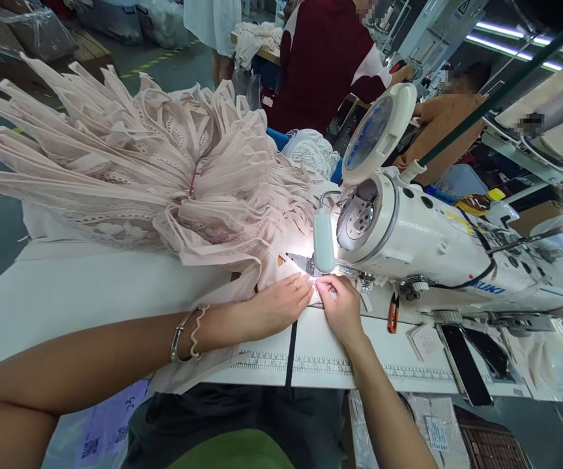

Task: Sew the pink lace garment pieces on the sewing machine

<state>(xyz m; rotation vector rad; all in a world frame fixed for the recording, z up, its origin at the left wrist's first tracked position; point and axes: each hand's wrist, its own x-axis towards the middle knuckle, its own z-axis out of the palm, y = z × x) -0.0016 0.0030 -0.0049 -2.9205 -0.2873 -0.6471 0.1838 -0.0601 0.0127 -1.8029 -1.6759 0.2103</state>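
Note:
Under the sewing machine's lamp, my left hand (284,301) has its fingers together and bent onto a pale pink fabric piece (317,298); its thumb is hidden. My right hand (344,309) pinches the same fabric between thumb and forefinger, its tips almost touching those of the left. Both hands are just in front of the white sewing machine (423,228), whose needle area is partly hidden by a small light-green lamp (324,241). A large bundle of pale pink lace-trimmed garments (184,163), tied with a red band, lies behind my left forearm.
Orange thread snips (393,314) lie right of my right hand. Farther right, a phone (464,365) rests at the front edge of the white table (105,286). A round magnifier (379,133) rises above the machine head. Co-workers sit beyond, one in a maroon top (320,65).

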